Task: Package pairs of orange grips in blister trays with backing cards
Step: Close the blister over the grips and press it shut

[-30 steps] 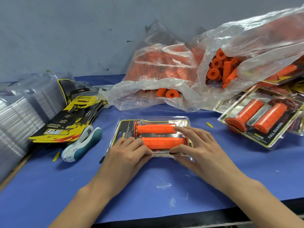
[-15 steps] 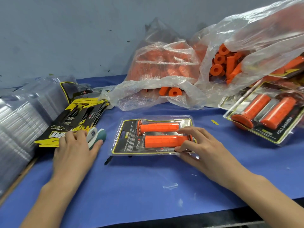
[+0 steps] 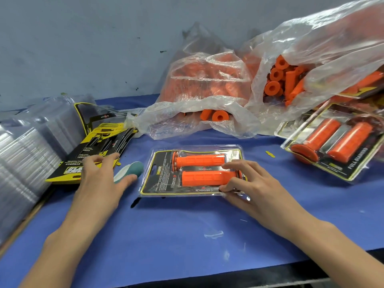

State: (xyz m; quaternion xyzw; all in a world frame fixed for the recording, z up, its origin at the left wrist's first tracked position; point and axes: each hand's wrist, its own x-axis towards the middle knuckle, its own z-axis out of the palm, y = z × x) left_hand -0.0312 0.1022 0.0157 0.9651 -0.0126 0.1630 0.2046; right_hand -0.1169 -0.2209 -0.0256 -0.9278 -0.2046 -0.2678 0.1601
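Note:
A clear blister pack (image 3: 161,175) with a black-and-yellow backing card lies flat on the blue table (image 3: 187,235) in front of me. Two orange grips (image 3: 200,161) (image 3: 205,178) sit side by side in it. My right hand (image 3: 255,190) rests on the pack's right end, fingers over the near grip and thumb against the front edge. My left hand (image 3: 97,183) hovers with spread fingers over a white and teal stapler (image 3: 133,168) to the left of the pack. It grips nothing.
Loose backing cards (image 3: 99,146) fan out at the left beside a tall stack of clear blister trays (image 3: 25,154). Two plastic bags of orange grips (image 3: 203,84) (image 3: 311,59) lie at the back. Finished packs (image 3: 336,146) are piled at the right.
My left hand left the pack and moved left to the stapler, then spread its fingers over it. My right hand stayed on the pack's right end.

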